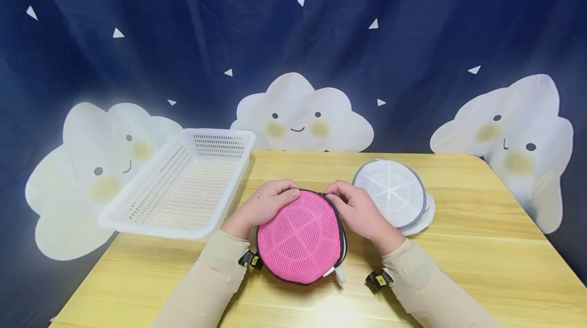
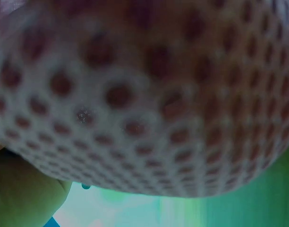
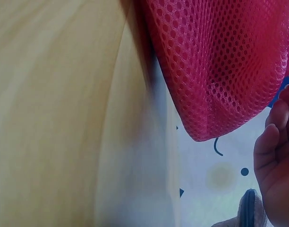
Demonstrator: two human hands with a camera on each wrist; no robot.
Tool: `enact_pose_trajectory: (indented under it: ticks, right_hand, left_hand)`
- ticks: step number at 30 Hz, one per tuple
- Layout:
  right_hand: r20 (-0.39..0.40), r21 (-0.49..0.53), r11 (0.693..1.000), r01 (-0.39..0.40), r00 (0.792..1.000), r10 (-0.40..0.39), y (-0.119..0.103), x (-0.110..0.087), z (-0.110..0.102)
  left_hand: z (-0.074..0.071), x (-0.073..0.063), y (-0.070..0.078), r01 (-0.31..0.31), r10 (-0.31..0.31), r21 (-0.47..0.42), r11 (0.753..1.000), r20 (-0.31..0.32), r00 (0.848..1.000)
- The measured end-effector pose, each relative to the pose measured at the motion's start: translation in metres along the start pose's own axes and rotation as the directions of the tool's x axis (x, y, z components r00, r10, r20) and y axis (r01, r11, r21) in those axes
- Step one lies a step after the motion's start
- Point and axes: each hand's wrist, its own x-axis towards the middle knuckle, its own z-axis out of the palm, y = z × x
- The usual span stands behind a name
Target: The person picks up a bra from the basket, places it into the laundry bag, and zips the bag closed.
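A round pink mesh laundry bag (image 1: 300,239) with dark edging is held up before me, its white tag (image 1: 340,274) hanging at the lower right. My left hand (image 1: 268,203) grips its upper left edge, thumb on the front and fingers hidden behind. At the top right, my right hand (image 1: 359,211) pinches the dark zipped edge between thumb and fingers. Mesh (image 2: 121,94) fills most of the left wrist view, close and blurred. In the right wrist view the pink mesh (image 3: 220,75) hangs in folds beside the curled fingers of my right hand (image 3: 279,161).
A white perforated plastic basket (image 1: 224,206) stands at the left of the wooden table (image 1: 477,226). To the right of my hands lie white mesh bags with grey edging (image 1: 390,193), one partly under the other. A dark blue curtain (image 1: 257,22) with clouds hangs behind.
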Motion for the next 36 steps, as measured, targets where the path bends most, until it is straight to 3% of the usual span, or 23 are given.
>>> enact_pose_trajectory:
  ticks: [20, 36]
  right_hand:
    - [0.007, -0.019, 1.0, -0.011, 1.0, 0.011, -0.0008, 0.0001, 0.0]
    - [0.004, -0.03, 0.999, -0.011, 1.0, 0.011, 0.0005, -0.0009, 0.001]
  left_hand:
    - [0.0006, -0.0013, 0.0018, 0.024, -0.024, -0.019, 1.0, 0.004, 1.0]
    - [0.0042, -0.0018, 0.0016, 0.009, -0.009, -0.004, 1.0, -0.021, 1.0]
